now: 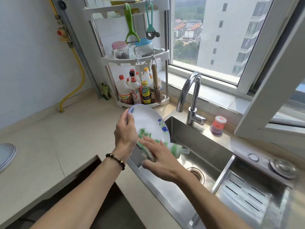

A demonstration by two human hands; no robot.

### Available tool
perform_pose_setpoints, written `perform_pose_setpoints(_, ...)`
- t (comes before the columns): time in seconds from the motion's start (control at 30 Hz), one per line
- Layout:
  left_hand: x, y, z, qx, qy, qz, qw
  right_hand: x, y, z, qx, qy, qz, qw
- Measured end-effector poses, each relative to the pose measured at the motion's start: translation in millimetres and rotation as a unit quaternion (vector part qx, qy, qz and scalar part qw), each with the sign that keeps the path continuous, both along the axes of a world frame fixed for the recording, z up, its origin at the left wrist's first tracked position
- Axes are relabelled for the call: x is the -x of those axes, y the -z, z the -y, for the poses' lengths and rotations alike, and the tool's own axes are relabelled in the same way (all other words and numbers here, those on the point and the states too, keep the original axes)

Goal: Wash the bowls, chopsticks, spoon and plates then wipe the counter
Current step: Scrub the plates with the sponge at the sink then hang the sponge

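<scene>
I hold a white plate [148,119] with blue flower marks tilted over the left edge of the steel sink [198,142]. My left hand [125,131] grips the plate's left rim, thumb on its face. My right hand [160,156] holds a green scrubbing brush [175,150] and presses its green bristles against the lower part of the plate; the hand and brush are blurred. The back of the plate is hidden. Another plate [6,154] lies at the far left of the counter, partly cut off by the frame.
A chrome tap [191,96] stands behind the sink, a pink and purple dish brush [217,125] to its right. A corner rack [137,63] with bottles and jars fills the back. A steel drain tray [250,194] sits at the sink's right. The beige counter [57,138] stretches left.
</scene>
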State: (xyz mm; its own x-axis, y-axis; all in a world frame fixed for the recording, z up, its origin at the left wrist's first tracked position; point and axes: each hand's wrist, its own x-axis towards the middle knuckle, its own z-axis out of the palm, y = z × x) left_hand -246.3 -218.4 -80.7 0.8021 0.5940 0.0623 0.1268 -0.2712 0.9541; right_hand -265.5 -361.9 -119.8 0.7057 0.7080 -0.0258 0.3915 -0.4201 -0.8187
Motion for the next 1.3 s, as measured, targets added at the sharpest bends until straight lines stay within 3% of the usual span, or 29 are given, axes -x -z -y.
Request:
perform_pose_setpoints(0.13,1.4,5.9,-7.1,0.055,0.004,-0.012,0.998,-17.9,19.4,17.5,0.106,0.052,0.119,0.986)
perform_pose_setpoints(0.2,1.6,5.0,-5.1,0.069,-0.032,-0.015,0.997,-16.2,14.5,10.3,0.096,0.064,0.107,0.987)
perform_pose_setpoints(0.33,-2.6,7.7,-10.5,0.106,-0.041,-0.057,0.992,-3.3,5.5,1.5,-0.017,0.022,0.062,0.998)
perform_pose_setpoints(0.47,1.6,6.8,-13.9,0.096,-0.023,-0.078,0.992,-28.5,15.6,21.2,0.104,0.044,0.11,0.987)
perform_pose_setpoints(0.63,3.9,-1.0,-13.5,0.084,-0.026,-0.06,0.994,-6.9,10.3,7.2,0.041,-0.009,0.087,0.995)
perform_pose_setpoints(0.77,6.9,-7.5,-17.7,0.068,0.02,-0.06,0.996,-29.4,26.0,30.8,0.162,0.027,0.146,0.976)
perform_pose_setpoints(0.93,6.5,-4.7,-17.7,0.053,0.008,-0.057,0.997,-0.5,18.7,13.1,0.075,0.005,0.105,0.992)
perform_pose_setpoints(1.07,8.8,-8.6,-18.9,0.027,0.032,-0.065,0.997,-22.0,32.8,32.2,0.158,0.025,0.141,0.977)
perform_pose_setpoints(1.2,6.5,-8.8,-21.6,0.041,0.01,-0.071,0.997,-4.7,25.7,21.9,0.081,-0.003,0.076,0.994)
perform_pose_setpoints(1.3,5.0,-13.3,-26.4,0.066,0.069,-0.099,0.991,-13.6,35.6,38.5,0.078,0.004,0.128,0.989)
